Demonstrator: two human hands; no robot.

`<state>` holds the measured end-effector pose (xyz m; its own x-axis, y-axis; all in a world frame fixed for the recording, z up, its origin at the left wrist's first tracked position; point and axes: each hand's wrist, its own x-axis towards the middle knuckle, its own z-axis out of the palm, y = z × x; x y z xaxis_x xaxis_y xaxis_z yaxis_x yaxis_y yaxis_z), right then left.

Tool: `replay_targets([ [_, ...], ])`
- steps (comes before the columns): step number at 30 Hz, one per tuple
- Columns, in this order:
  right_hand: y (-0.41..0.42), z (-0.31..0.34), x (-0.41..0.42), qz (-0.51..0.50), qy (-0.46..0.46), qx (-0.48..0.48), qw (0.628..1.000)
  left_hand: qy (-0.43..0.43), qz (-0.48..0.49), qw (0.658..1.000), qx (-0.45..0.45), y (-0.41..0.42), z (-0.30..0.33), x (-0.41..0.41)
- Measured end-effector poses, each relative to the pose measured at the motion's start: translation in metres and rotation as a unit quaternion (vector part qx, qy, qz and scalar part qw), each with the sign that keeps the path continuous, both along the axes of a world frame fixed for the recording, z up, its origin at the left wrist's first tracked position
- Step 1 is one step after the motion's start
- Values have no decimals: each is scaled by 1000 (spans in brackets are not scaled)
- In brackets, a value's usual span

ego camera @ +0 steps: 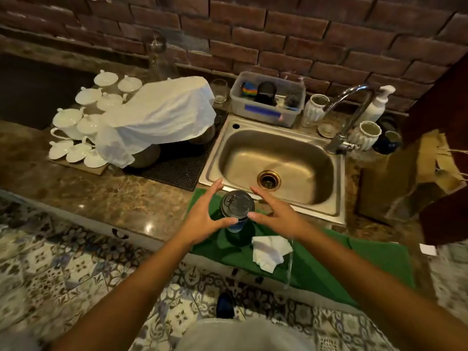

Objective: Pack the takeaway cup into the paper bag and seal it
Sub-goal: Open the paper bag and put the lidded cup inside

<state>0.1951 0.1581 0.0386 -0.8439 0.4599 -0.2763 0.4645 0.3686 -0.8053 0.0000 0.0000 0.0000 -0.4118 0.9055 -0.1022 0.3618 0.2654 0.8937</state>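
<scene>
While the takeaway cup (pixel 236 211) is standing upright on the green cloth (pixel 329 259) at the counter's front edge, just before the sink (pixel 336 188), I am bringing both hands in around it from either side. My left hand (pixel 202 214) is sitting to its left with fingers spread and straight, the thumb reaching under the lid's rim and seeming to touch the cup wall. My right hand (pixel 276 211) is mirroring it on the right, fingers likewise splayed, thumb tip meeting the lid's edge. Neither is yet curling round the cup. The cup's long axis is running vertically, lid up, and it is lying squarely between the two palms, about equally near each. The paper bag (pixel 405 178) is standing well off to my right on the counter, beyond the sink, so I am judging the right hand better placed to carry the cup across. A crumpled tissue (pixel 271 252) is lying on the cloth near my right wrist.
</scene>
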Motion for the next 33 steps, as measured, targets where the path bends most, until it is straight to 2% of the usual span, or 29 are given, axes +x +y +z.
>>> replay_targets([
  [6, -9, -16, 1, -2, -37, -39, 999, -15, -45, 998, -45, 2, -11, 0],
  [15, -12, -16, 7, -42, 6, -63, 997, -30, -55, 997, -51, 12, -5, 7],
  [21, 6, 18, 25, -57, 66, -83, 993, -27, -27, 999, 13, 24, 30, 32],
  [27, 44, 60, 79, -64, 129, -66, 987, -14, -9, 998, 67, 69, 81, 96],
  [33, 95, 81, 160, -154, 162, -110, 969, -16, -9, 994, 112, 120, 104, 151],
])
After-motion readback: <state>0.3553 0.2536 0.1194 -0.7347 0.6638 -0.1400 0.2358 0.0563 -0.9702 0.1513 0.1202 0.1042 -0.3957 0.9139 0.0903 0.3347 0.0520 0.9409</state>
